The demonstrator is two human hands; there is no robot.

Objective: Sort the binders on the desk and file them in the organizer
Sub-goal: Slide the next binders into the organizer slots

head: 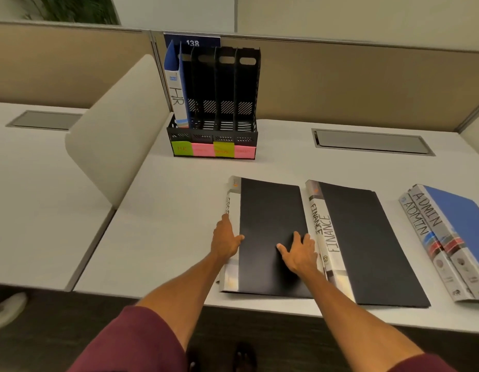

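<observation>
A white divider [117, 124] stands at ten o'clock, a grey cable hatch [372, 142] at two, perhaps foliage [77, 8] at eleven.

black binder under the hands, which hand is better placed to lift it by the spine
Left. The left hand lies along the spine of the black binder, thumb on the cover; the right hand rests flat on the cover, away from the spine.
</observation>
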